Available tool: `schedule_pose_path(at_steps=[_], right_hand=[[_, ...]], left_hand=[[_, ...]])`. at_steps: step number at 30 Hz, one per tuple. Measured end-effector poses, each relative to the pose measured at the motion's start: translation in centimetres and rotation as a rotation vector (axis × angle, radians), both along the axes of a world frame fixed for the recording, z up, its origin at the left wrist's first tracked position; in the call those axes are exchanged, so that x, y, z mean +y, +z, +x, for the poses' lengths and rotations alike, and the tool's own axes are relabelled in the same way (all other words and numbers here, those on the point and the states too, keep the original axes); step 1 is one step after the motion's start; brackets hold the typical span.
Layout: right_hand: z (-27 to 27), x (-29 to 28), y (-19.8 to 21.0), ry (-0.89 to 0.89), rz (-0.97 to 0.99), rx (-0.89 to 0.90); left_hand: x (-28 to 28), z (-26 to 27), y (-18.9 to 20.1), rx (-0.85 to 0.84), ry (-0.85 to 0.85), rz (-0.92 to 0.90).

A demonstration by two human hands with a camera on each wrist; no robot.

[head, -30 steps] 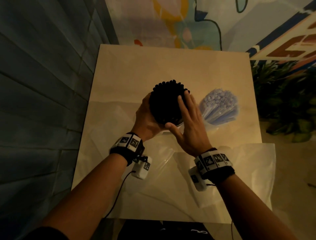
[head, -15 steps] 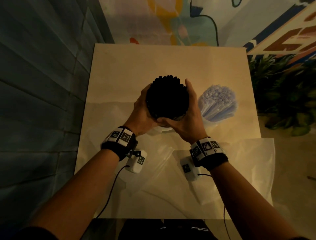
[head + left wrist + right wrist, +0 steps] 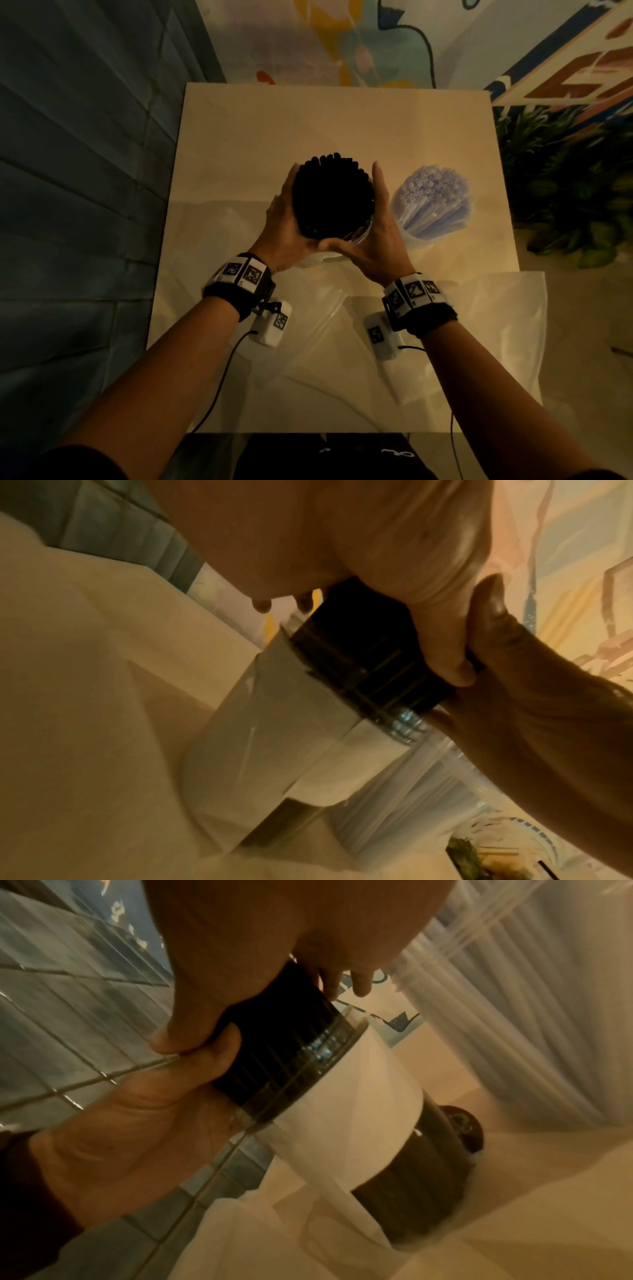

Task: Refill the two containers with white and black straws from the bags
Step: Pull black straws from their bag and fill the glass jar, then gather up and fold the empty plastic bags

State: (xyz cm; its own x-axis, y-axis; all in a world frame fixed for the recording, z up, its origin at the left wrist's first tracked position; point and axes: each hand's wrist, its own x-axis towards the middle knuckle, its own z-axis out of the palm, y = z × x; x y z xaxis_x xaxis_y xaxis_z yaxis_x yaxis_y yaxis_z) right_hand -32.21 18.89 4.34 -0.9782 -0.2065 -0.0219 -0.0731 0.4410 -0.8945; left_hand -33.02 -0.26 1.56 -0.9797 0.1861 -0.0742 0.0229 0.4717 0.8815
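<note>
A thick bundle of black straws (image 3: 334, 198) stands upright in a clear container with a white label (image 3: 274, 737) at the table's middle. My left hand (image 3: 286, 209) wraps its left side and my right hand (image 3: 382, 212) its right side. Their thumbs meet at the front, above the container's rim. In the right wrist view the black straws (image 3: 274, 1047) rise out of the labelled container (image 3: 352, 1110). White straws (image 3: 431, 202) fill a second clear container just to the right, standing apart from my right hand.
Flat, empty clear plastic bags (image 3: 479, 325) lie on the near half of the beige table (image 3: 308, 120), under my wrists. A tiled wall (image 3: 85, 171) runs along the left edge. A green plant (image 3: 565, 192) stands past the right edge, and a painted wall is behind.
A second ago my right hand lay flat against the top of the black bundle. It has since slid to the right side and curled round it, thumb meeting the left thumb.
</note>
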Motion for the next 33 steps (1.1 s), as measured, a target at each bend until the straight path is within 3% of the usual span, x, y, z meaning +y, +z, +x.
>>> schedule_pose_path(at_steps=[7,10,12,15,17,21,24,26,29,33], right_hand=[[3.5,2.3,1.9,-0.136,-0.032,0.141],[6.2,3.3,2.3,-0.138,-0.084,0.227],[8.1,3.9,1.5,-0.063,-0.015,0.169],[10.5,3.7,-0.8,0.037,0.181,-0.060],[11.4,3.0,-2.6,-0.063,0.234,-0.311],[11.3,1.0,-5.7,-0.333,-0.040,-0.880],[10.6,-0.6,-7.4,-0.347,-0.295,-1.017],[10.3,-1.7,-7.2,-0.281,-0.285,-0.904],[10.6,-2.4,-5.1,-0.010,-0.039,-0.509],[12.2,-2.4,0.1,0.397,0.140,-0.084]], left_hand=[[-2.6,6.3,-0.7,-0.238,0.232,0.059],[-3.9,11.9,-0.5,-0.146,0.442,0.020],[-4.6,15.9,-0.8,-0.067,0.672,-0.068],[-5.5,21.5,-2.0,-0.113,0.932,-0.119],[-5.8,24.6,-2.8,-0.166,1.021,-0.109],[-4.9,28.3,-2.9,-0.216,1.078,-0.120],[-3.8,30.2,-2.2,-0.173,1.039,-0.089],[-3.5,30.9,-1.4,-0.179,1.024,-0.076],[-3.6,30.9,1.1,-0.107,0.987,-0.082],[-3.3,28.4,7.2,0.198,0.669,-0.199]])
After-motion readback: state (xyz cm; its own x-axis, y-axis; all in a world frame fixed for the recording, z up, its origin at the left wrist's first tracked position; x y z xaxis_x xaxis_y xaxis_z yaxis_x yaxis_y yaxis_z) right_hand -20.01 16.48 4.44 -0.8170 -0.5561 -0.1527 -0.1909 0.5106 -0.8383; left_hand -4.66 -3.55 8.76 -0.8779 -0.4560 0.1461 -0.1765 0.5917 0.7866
